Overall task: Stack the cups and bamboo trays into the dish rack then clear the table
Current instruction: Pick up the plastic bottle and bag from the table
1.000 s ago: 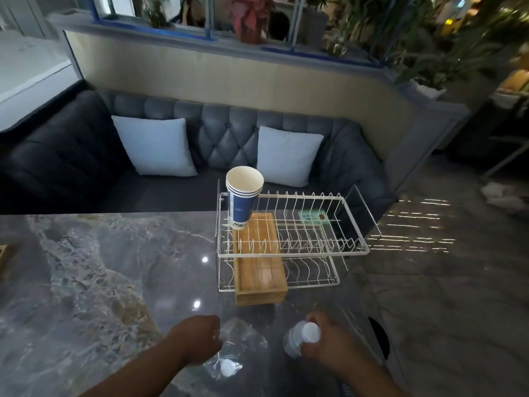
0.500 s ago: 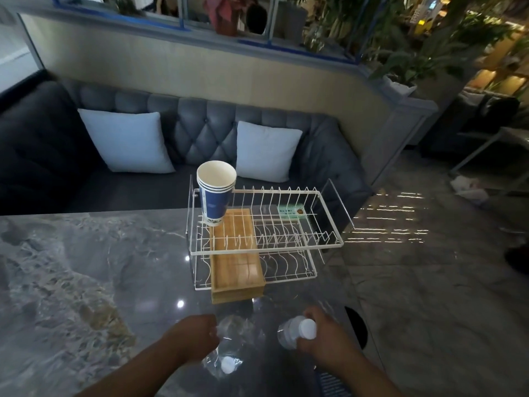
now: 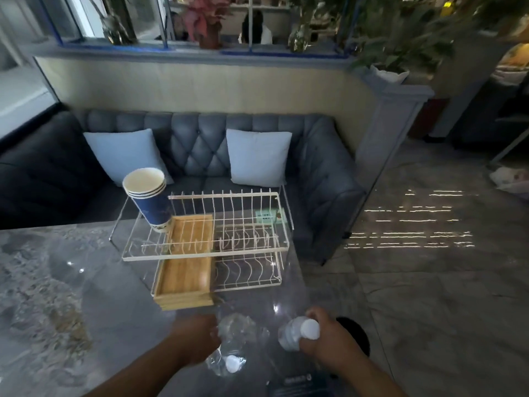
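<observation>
Left hand (image 3: pixel 197 338) closed on a crumpled clear plastic bottle (image 3: pixel 233 346); right hand (image 3: pixel 329 339) gripping a white-capped clear plastic bottle (image 3: pixel 292 333). Both appear light, thin-walled, slippery; best held about the body. Beyond both hands, the white wire dish rack (image 3: pixel 206 255) holds nested blue paper cups (image 3: pixel 150 197) and stacked bamboo trays (image 3: pixel 186 270).

Grey marble table (image 3: pixel 71 282) carries a wire dish rack (image 3: pixel 206 253).

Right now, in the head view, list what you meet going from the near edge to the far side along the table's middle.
crumpled bottle → bamboo trays → dish rack → paper cups → sofa
</observation>
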